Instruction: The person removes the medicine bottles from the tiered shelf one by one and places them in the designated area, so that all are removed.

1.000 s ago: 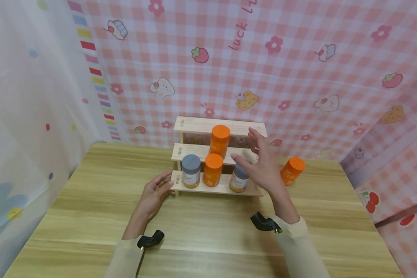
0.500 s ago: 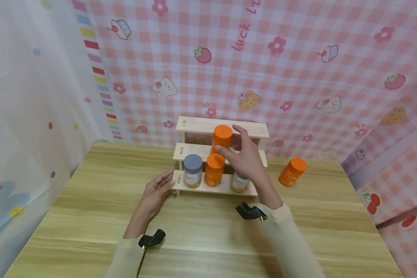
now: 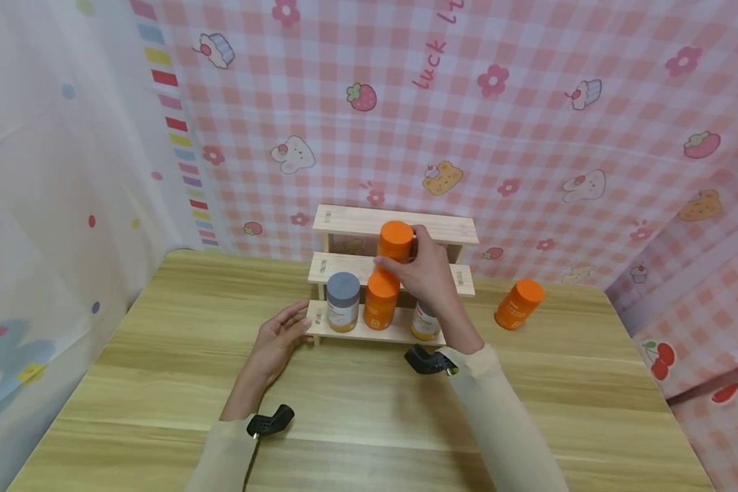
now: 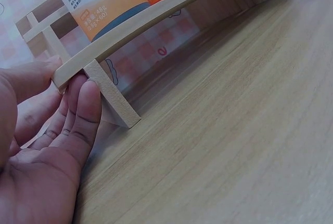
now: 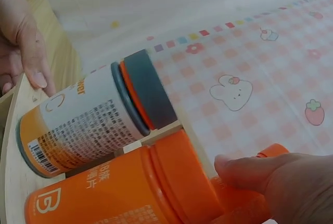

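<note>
A three-step wooden display rack (image 3: 357, 219) stands on the table against the cloth. My left hand (image 3: 277, 345) grips the left end of its lowest step; in the left wrist view the thumb lies on top and the fingertips (image 4: 89, 102) are under the board. My right hand (image 3: 429, 273) holds an orange bottle (image 3: 395, 234) on the middle step, thumb in front and fingers behind at the right; its lower part is hidden. Along the lowest step stand a grey-lidded bottle (image 3: 343, 304), an orange bottle (image 3: 381, 307) and another grey-lidded bottle (image 3: 426, 322), partly covered by my right hand.
A further orange bottle (image 3: 519, 305) stands on the wooden table (image 3: 357, 424) to the right of the rack. Pink checked cloth (image 3: 529, 137) hangs close behind, and a white dotted cloth (image 3: 55, 178) hangs on the left.
My right hand has moved left from above the right grey-lidded bottle and closed on the orange bottle of the middle step. My left hand stays on the rack.
</note>
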A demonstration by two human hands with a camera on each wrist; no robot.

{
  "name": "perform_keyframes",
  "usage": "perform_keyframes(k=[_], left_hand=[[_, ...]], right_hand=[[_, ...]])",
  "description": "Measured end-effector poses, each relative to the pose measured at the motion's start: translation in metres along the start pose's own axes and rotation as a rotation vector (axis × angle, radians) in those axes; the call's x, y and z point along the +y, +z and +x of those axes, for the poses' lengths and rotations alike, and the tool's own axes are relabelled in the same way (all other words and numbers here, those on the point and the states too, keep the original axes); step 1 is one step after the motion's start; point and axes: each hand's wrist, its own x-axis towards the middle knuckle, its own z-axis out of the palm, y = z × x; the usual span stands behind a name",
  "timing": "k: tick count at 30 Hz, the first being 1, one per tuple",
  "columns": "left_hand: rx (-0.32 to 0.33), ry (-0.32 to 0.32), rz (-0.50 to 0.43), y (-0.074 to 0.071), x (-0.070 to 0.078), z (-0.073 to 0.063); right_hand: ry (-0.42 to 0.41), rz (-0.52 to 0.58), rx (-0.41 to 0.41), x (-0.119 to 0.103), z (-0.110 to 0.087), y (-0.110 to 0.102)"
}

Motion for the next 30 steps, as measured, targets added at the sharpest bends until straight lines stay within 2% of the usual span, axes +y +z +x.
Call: perform_keyframes(k=[10,16,30], left_hand=[[0.003,-0.001,-0.004,0.0,-0.001,0.001],[-0.003,0.007,-0.005,-0.002,-0.003,0.003],[0.002,0.007,0.012,-0.003,-0.005,0.003]], right_hand=[[-0.022,0.004,0.03,-0.001,-0.003,-0.009],[-0.034,0.058,0.057,-0.004,-0.004,-0.015],[-0.123,0.114,0.126,-0.002,-0.012,-0.031]])
